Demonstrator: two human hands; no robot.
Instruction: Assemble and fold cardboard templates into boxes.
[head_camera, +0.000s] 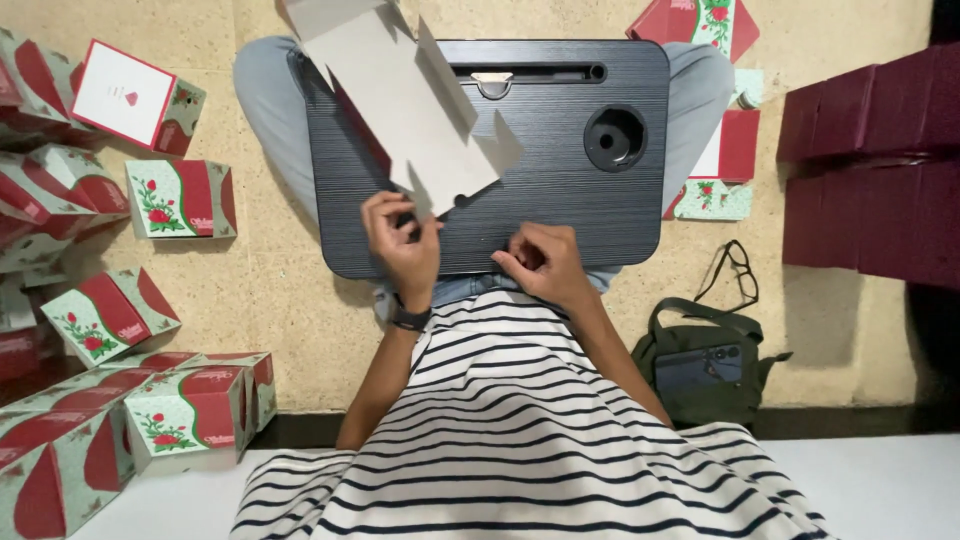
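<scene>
Flat grey carton blank (405, 100) on black lap desk (560, 215), near edge pinched by left hand (402, 245); right hand (545, 262) curled empty beside; red-and-green rose-printed boxes (185, 198) scattered left; dark bag (705, 365) right.

Left hand (402, 245) raised with fingers pinched together, right hand (543, 262) curled loosely beside it.

folded rose-print boxes (183, 198) lie left on the floor (290, 290); dark red stacks (868, 170) right; a green bag (705, 365) beside glasses (735, 268).
</scene>
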